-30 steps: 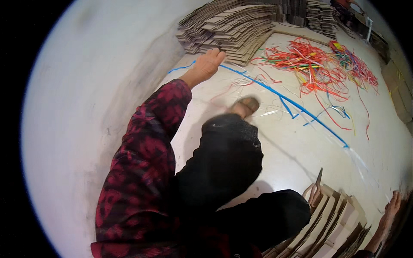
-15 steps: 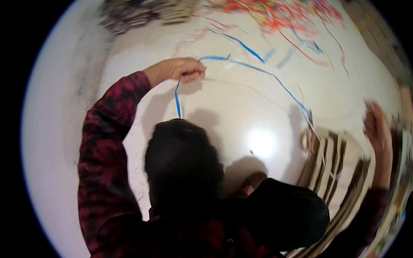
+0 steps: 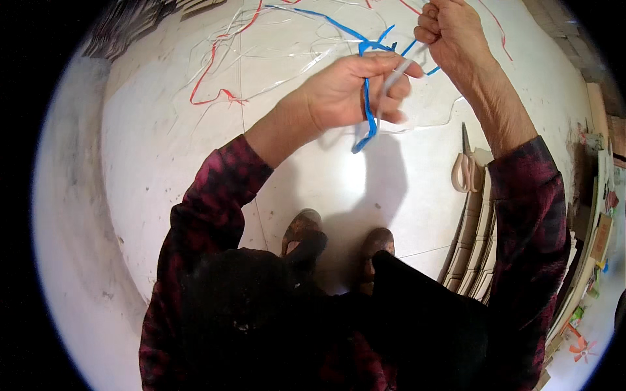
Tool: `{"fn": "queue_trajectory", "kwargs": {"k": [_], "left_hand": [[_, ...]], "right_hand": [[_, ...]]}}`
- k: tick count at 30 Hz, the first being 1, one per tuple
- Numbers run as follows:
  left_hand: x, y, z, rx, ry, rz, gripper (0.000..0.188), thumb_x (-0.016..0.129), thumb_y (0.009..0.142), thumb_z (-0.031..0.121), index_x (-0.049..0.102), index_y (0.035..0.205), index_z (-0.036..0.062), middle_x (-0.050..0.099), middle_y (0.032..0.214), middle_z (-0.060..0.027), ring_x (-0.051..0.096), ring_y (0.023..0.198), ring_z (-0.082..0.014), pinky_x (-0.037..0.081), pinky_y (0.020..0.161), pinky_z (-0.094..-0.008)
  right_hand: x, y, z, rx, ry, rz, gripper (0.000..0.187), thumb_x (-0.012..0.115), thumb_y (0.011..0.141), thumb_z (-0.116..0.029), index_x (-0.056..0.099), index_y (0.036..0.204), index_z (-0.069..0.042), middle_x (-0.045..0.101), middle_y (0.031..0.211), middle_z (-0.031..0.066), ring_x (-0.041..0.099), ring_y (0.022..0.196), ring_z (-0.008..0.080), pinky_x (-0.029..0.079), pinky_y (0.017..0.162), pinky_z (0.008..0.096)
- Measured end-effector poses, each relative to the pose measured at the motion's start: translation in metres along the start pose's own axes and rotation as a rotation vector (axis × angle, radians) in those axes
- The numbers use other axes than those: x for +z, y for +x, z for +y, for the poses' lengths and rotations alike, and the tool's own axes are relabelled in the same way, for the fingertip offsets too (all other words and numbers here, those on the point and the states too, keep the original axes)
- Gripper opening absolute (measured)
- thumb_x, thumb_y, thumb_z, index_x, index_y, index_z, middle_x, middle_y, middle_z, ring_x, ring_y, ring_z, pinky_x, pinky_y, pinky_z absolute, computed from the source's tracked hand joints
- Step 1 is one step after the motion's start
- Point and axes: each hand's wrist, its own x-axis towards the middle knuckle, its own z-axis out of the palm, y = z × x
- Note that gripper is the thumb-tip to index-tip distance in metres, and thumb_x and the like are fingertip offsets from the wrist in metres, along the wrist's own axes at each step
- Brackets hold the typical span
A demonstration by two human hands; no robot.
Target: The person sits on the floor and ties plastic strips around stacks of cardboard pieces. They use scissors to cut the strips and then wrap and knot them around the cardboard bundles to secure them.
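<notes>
Near the upper middle, my left hand (image 3: 355, 88) pinches a blue plastic strip (image 3: 367, 101) between thumb and fingers. The strip is knotted just above the thumb, and a folded end hangs below the palm. A whitish strip (image 3: 392, 78), blurred by motion, runs across the left fingers up towards my right hand (image 3: 453, 32). That hand is closed in a fist around the whitish strip's upper end, slightly farther away and to the right. More of the blue strip shows behind both hands.
Scissors with pale handles (image 3: 464, 171) lie at the far end of a stack of folded cardboard (image 3: 479, 241) on my right. Red strip (image 3: 212, 65) and clear strips are scattered over the pale floor. Dark stacked sheets (image 3: 130, 29) stand far left. My shoes (image 3: 303, 225) are below.
My right hand has come from above the cardboard stack on the right to beside my left hand. The left has moved right with the blue strip, which is now bunched rather than stretched out.
</notes>
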Motion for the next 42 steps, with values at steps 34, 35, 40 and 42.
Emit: {"fn": "queue_trajectory", "kwargs": {"k": [34, 35, 40, 42], "left_hand": [[-0.133, -0.073, 0.253, 0.786, 0.074, 0.754, 0.021, 0.044, 0.093, 0.016, 0.054, 0.081, 0.0022, 0.056, 0.067, -0.0116, 0.054, 0.062, -0.0262, 0.049, 0.065, -0.0389], [-0.123, -0.070, 0.245, 0.793, 0.077, 0.749, 0.021, 0.044, 0.092, 0.016, 0.054, 0.079, 0.0028, 0.056, 0.066, -0.0110, 0.054, 0.061, -0.0260, 0.049, 0.064, -0.0392], [-0.102, -0.102, 0.250, 0.764, 0.028, 0.687, 0.022, 0.047, 0.089, 0.022, 0.055, 0.085, 0.0012, 0.059, 0.076, -0.0127, 0.058, 0.073, -0.0245, 0.048, 0.073, -0.0415], [-0.089, -0.106, 0.258, 0.778, -0.085, 0.841, 0.025, 0.049, 0.087, 0.025, 0.051, 0.074, 0.0046, 0.056, 0.068, -0.0120, 0.058, 0.069, -0.0238, 0.047, 0.069, -0.0426]], "right_hand": [[-0.087, -0.116, 0.124, 0.654, 0.302, -0.614, 0.018, 0.049, 0.097, -0.018, 0.056, 0.094, -0.002, 0.060, 0.070, 0.0088, 0.065, 0.064, 0.0184, 0.060, 0.066, 0.0371], [-0.090, -0.116, 0.127, 0.657, 0.302, -0.603, 0.018, 0.050, 0.096, -0.018, 0.056, 0.094, -0.002, 0.060, 0.070, 0.0084, 0.064, 0.063, 0.0185, 0.060, 0.066, 0.0370], [-0.096, -0.118, 0.132, 0.681, 0.325, -0.543, 0.016, 0.051, 0.096, -0.018, 0.055, 0.094, -0.003, 0.057, 0.070, 0.0065, 0.062, 0.063, 0.0188, 0.060, 0.062, 0.0372], [-0.100, -0.119, 0.135, 0.706, 0.315, -0.514, 0.015, 0.052, 0.096, -0.018, 0.055, 0.094, -0.003, 0.057, 0.071, 0.0061, 0.062, 0.062, 0.0188, 0.060, 0.062, 0.0375]]}}
